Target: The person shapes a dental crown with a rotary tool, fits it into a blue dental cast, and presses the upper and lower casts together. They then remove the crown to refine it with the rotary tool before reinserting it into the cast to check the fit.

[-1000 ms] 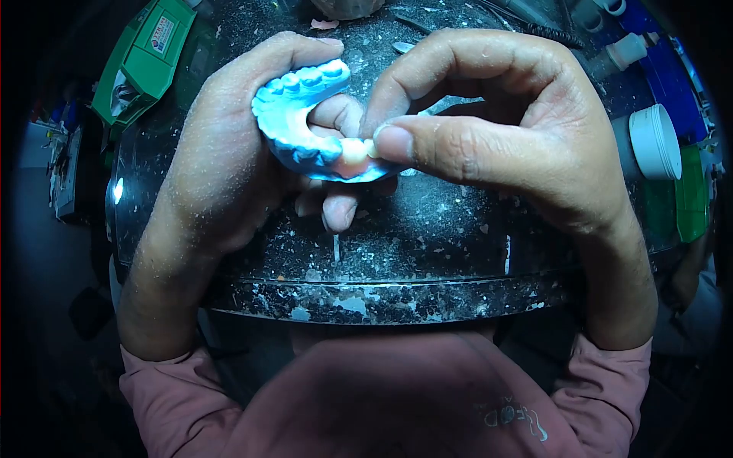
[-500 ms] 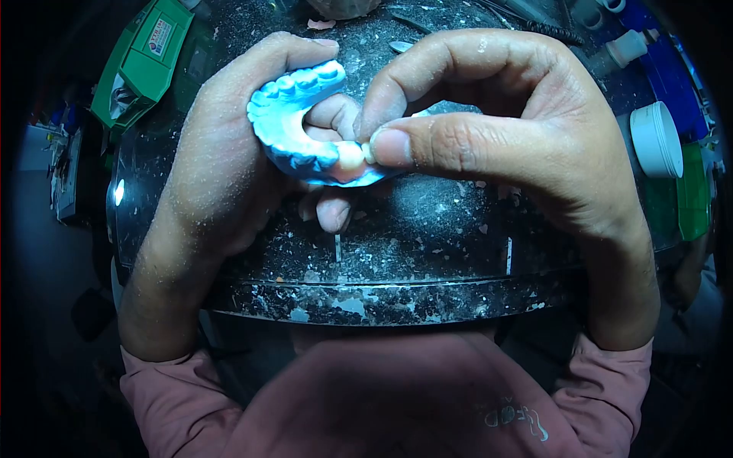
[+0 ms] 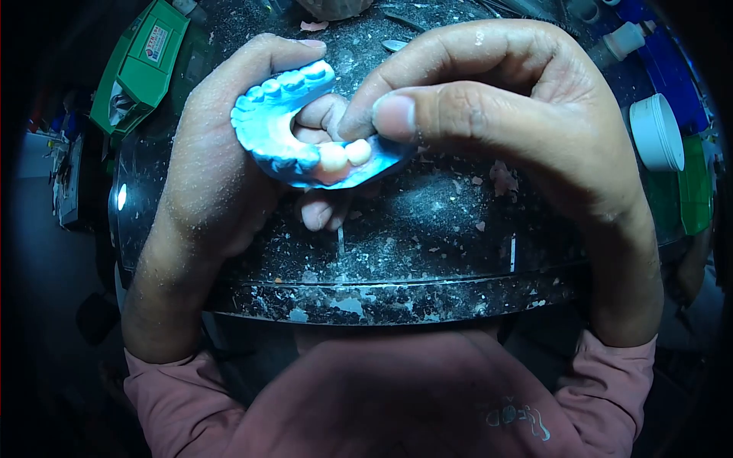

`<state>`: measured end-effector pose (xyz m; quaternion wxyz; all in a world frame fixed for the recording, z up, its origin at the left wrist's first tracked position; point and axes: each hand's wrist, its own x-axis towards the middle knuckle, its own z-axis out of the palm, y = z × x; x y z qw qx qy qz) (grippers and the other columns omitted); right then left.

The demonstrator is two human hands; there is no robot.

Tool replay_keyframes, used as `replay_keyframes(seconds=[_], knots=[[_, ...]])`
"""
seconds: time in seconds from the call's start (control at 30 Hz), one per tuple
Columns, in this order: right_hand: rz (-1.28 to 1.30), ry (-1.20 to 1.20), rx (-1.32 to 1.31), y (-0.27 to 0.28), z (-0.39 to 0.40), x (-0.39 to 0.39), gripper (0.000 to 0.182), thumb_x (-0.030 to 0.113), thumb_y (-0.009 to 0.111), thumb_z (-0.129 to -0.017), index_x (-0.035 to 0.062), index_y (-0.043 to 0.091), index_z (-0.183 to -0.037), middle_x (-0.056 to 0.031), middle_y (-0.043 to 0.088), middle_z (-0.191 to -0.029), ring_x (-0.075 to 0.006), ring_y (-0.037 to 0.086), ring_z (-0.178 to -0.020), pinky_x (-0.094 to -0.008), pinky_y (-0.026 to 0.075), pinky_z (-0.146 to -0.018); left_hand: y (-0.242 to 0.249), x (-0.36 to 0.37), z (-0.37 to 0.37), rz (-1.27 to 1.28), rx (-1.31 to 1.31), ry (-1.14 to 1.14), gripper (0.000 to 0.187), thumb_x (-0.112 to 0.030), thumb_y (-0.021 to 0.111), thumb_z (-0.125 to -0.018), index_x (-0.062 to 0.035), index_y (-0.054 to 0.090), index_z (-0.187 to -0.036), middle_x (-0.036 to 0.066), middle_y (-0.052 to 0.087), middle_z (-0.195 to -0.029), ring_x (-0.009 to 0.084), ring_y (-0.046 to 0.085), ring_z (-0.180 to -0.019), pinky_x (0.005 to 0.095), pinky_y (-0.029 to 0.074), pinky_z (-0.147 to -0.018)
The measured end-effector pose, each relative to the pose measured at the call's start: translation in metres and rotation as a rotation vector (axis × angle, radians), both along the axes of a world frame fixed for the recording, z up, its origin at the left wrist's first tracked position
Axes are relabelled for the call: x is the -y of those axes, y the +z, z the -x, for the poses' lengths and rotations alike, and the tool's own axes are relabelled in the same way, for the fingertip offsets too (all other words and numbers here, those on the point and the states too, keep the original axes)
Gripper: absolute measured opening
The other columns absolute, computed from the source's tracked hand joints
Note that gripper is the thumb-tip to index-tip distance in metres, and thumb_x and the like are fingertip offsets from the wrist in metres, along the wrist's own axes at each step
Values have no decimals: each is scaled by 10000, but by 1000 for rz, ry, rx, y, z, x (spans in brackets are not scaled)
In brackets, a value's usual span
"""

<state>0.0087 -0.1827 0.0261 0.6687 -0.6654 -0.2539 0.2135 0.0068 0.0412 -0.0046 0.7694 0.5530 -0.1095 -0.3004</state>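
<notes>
A blue dental arch model (image 3: pixel 263 126) is held in my left hand (image 3: pixel 221 153), whose thumb lies along the outer end and whose other fingers reach beneath it. Two tooth-coloured teeth (image 3: pixel 345 156) sit side by side on the near side of the arch, above a pinkish base. My right hand (image 3: pixel 489 99) is just to the right of these teeth, with thumb and index finger closed at the model's right end. Whether anything is between those fingertips is hidden.
The dark bench (image 3: pixel 427 229) is strewn with white dust and pink scraps. A green box (image 3: pixel 145 65) stands at the back left. To the right are a white round tub (image 3: pixel 655 133), a green object (image 3: pixel 695 191) and a blue one. Metal tools lie at the back.
The model has shifted slightly left. My right thumb and index finger have moved off the teeth, up and to the right, and both pale teeth now show fully.
</notes>
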Motion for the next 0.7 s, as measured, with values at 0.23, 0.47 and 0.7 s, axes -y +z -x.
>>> replay_keyframes(seconds=[0.23,0.47,0.7], knots=[[-175,25,221,-25,-10,2,195,-8,718,-736,-48,677,-922,-138,668,-922,-190,665,-870,-303,563,-779,-11,-13,7,-155,258,112,464,-260,604,-878,0,475,-1241,176,577,-1114,230,621,-1007,330,538,-834],[-304,177,424,-30,-25,5,269,0,756,-703,-45,664,-952,-139,654,-956,-210,667,-880,-310,580,-755,-18,-17,8,-436,695,283,634,-412,641,-821,6,465,-1265,187,557,-1164,240,592,-1061,361,500,-899],[-38,39,465,-11,-16,10,353,-41,741,-706,-32,629,-1041,-149,657,-991,-216,673,-919,-325,582,-789,-11,-21,3,-716,1167,466,811,-565,679,-764,11,454,-1288,198,537,-1213,251,562,-1115,392,462,-965]])
